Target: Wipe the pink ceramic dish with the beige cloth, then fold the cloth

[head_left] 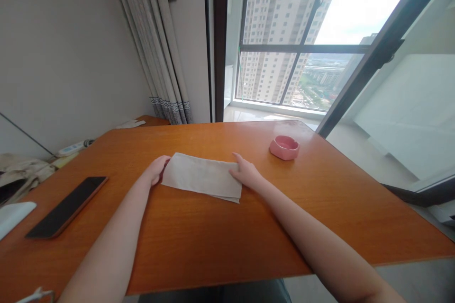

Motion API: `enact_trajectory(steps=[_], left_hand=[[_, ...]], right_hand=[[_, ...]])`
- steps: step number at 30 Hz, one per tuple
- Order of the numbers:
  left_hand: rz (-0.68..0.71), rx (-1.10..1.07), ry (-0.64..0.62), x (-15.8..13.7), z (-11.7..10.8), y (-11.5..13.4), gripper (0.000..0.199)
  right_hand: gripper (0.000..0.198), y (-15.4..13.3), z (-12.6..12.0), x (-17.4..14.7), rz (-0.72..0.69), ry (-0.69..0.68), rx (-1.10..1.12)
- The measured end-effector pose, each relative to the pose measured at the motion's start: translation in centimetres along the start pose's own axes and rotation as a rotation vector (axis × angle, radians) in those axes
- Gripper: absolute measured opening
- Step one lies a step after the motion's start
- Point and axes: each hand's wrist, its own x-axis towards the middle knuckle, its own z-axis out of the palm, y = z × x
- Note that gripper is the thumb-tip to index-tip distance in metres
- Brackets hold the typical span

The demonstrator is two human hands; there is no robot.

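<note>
A light grey cloth (202, 176), folded into a long rectangle, is at the middle of the wooden table, its layers slightly apart at the lower right corner. My left hand (158, 170) grips its left end, with the fingers partly hidden behind the edge. At the other end, my right hand (248, 173) holds the right edge; the thumb lies over the cloth and a finger extends past its upper corner. Whether the cloth touches the tabletop all along is hard to tell.
A pink ashtray-like dish (285, 147) stands on the table (220, 251) at the back right. To the left lie a dark tablet or phone (67, 207) and a white object (16, 215). A power strip (73, 147) is by the wall, and a window (284, 47) is beyond.
</note>
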Motion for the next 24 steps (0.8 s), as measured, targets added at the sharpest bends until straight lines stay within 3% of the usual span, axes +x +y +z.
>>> enact_trajectory(steps=[2,5,7,9,12,14,18,24], left_hand=[[0.023,0.1,-0.037,-0.6,-0.1,0.1,0.046],[0.035,0.227,-0.296,-1.8,0.3,0.4,0.079],[0.015,0.293,-0.423,-2.3,0.5,0.6,0.08],[0.06,0.427,-0.387,-2.3,0.6,0.7,0.07],[0.295,0.663,-0.175,-1.6,0.8,0.5,0.054],[0.424,0.745,-0.114,-1.1,0.9,0.3,0.042],[0.524,0.715,-0.115,-0.8,1.0,0.1,0.025],[0.513,0.587,-0.13,-0.7,1.2,-0.1,0.025]], right_hand=[[0.057,0.8,0.0,0.5,0.008,0.033,0.001],[0.045,2.4,-0.7,1.6,0.008,0.126,0.006],[0.041,3.0,-1.3,1.9,0.021,0.205,-0.064],[0.042,3.0,-1.8,1.7,0.066,0.235,-0.169],[0.046,2.3,-2.3,0.9,0.141,0.108,-0.265],[0.045,1.6,-2.4,0.5,0.15,0.036,-0.288],[0.044,0.8,-2.7,0.2,0.099,0.071,-0.369],[0.046,0.2,-3.5,-0.3,0.179,-0.088,-0.423]])
